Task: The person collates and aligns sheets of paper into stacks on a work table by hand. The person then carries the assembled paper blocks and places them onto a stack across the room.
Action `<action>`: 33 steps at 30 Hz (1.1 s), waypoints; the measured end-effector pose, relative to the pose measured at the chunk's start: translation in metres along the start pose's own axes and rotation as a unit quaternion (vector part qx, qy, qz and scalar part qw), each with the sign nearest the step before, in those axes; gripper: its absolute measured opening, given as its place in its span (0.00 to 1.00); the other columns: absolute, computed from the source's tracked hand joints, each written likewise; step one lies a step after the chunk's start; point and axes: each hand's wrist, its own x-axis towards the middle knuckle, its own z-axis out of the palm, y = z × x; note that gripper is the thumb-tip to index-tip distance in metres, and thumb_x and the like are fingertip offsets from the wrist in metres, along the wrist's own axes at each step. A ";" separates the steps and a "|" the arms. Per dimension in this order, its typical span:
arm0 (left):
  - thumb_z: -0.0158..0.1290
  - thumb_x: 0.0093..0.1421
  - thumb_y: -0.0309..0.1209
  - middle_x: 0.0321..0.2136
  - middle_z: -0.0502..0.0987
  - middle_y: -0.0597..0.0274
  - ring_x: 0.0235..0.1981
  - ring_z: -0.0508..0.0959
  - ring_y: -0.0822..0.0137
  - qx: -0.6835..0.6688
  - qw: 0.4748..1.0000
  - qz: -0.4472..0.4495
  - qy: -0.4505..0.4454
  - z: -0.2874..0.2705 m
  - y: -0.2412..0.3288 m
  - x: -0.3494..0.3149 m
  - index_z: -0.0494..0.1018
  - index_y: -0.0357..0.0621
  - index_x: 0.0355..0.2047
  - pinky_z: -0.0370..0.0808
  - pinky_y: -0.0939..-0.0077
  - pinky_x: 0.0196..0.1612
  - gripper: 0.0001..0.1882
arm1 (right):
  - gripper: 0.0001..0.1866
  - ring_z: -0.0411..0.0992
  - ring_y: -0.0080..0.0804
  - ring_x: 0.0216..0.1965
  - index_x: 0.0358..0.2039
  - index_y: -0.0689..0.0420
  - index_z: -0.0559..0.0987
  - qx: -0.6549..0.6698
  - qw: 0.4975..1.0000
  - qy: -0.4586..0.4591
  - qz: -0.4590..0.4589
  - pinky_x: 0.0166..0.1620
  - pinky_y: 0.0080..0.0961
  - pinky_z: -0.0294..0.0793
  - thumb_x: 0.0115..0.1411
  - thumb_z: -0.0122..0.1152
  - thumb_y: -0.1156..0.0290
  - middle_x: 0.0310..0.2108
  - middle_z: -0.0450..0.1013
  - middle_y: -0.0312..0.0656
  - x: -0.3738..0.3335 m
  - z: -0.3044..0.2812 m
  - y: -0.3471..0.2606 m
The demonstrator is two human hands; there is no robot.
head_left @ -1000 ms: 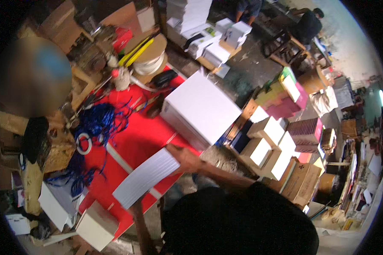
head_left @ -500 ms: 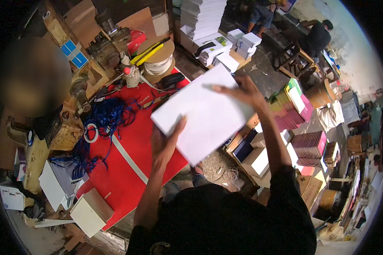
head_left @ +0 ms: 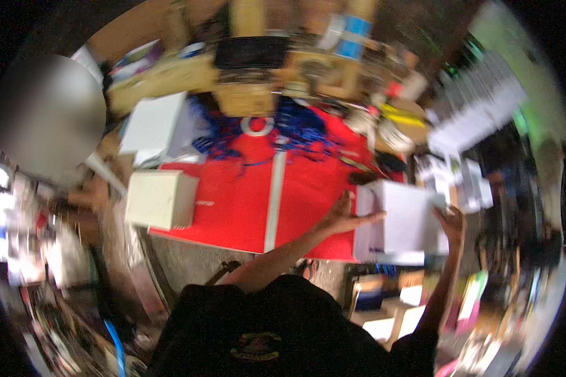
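Observation:
A thick, plain white stack of paper (head_left: 415,220) is at the right end of the red tabletop (head_left: 233,207). My left hand (head_left: 341,217) is at the left side of the stack, its thumb reaching across toward the top and its fingers along the edge. On the opposite side, my right hand (head_left: 453,225) grips the right edge, thumb over the top. Blur hides the fingertips, and I cannot tell whether the stack rests on the table or is held just above it.
A cream book block (head_left: 154,200) stands at the table's left end, white stacks (head_left: 154,125) behind it. Tangled blue ribbon (head_left: 302,129) and a white tape roll (head_left: 256,127) lie at the back. A pale strip (head_left: 275,201) crosses the table. Tall paper piles (head_left: 478,107) stand far right.
My view has swung left, so the table now lies across the middle. The white stack, between my hands, has turned and now appears at the table's right end.

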 end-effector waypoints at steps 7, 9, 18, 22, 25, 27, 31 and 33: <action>0.55 0.54 0.19 0.31 0.80 0.59 0.33 0.78 0.71 0.021 0.838 0.179 0.516 -0.285 -0.035 -0.125 0.74 0.40 0.31 0.75 0.74 0.36 0.05 | 0.12 0.77 0.28 0.37 0.39 0.61 0.81 0.301 0.928 0.112 -0.187 0.45 0.27 0.75 0.58 0.67 0.68 0.37 0.80 0.41 -0.046 -0.025 -0.248; 0.57 0.58 0.25 0.29 0.77 0.61 0.31 0.76 0.71 0.117 0.773 0.134 0.609 -0.359 -0.016 -0.160 0.73 0.39 0.35 0.74 0.73 0.37 0.06 | 0.10 0.76 0.21 0.36 0.37 0.61 0.81 0.419 0.889 -0.010 -0.183 0.41 0.22 0.74 0.61 0.63 0.67 0.34 0.80 0.37 -0.067 0.009 -0.331; 0.46 0.62 0.60 0.56 0.67 0.33 0.59 0.65 0.40 0.389 0.724 -0.079 0.564 -0.590 -0.098 -0.134 0.60 0.27 0.59 0.63 0.54 0.61 0.44 | 0.55 0.30 0.50 0.72 0.66 0.75 0.36 0.515 0.753 -0.372 -0.171 0.71 0.31 0.34 0.64 0.30 0.31 0.69 0.28 0.65 -0.156 0.119 -0.697; 0.42 0.62 0.60 0.49 0.73 0.34 0.52 0.73 0.37 0.404 0.826 -0.247 0.306 -0.658 -0.137 -0.088 0.62 0.34 0.59 0.70 0.52 0.55 0.40 | 0.54 0.28 0.63 0.70 0.65 0.75 0.34 0.476 0.808 -0.289 -0.193 0.71 0.48 0.32 0.65 0.41 0.38 0.66 0.29 0.76 -0.207 0.172 -0.760; 0.37 0.68 0.49 0.44 0.76 0.36 0.47 0.78 0.46 0.410 0.866 -0.175 0.227 -0.706 -0.191 -0.089 0.68 0.42 0.56 0.74 0.56 0.48 0.27 | 0.54 0.27 0.60 0.71 0.66 0.74 0.36 0.098 0.847 0.257 -0.455 0.71 0.45 0.34 0.63 0.47 0.40 0.67 0.31 0.74 -0.213 0.208 -0.753; 0.35 0.70 0.45 0.45 0.76 0.38 0.48 0.78 0.51 0.256 0.903 -0.239 0.249 -0.757 -0.230 -0.125 0.67 0.43 0.58 0.74 0.60 0.49 0.25 | 0.55 0.33 0.57 0.71 0.66 0.72 0.39 0.522 0.775 -0.315 -0.167 0.70 0.43 0.40 0.60 0.53 0.39 0.68 0.33 0.71 -0.221 0.159 -0.757; 0.37 0.70 0.49 0.61 0.65 0.52 0.63 0.63 0.59 0.136 0.969 -0.092 0.184 -0.763 -0.255 -0.106 0.62 0.39 0.63 0.56 0.69 0.65 0.31 | 0.58 0.52 0.58 0.65 0.66 0.71 0.40 0.498 0.791 -0.355 -0.030 0.64 0.45 0.55 0.56 0.59 0.38 0.62 0.50 0.69 -0.179 0.160 -0.754; 0.37 0.70 0.50 0.62 0.65 0.52 0.64 0.62 0.60 0.138 0.967 -0.138 0.166 -0.767 -0.241 -0.103 0.59 0.39 0.65 0.55 0.69 0.66 0.33 | 0.59 0.62 0.54 0.59 0.64 0.71 0.42 0.560 0.759 -0.327 -0.049 0.60 0.42 0.62 0.53 0.64 0.40 0.57 0.60 0.64 -0.176 0.198 -0.760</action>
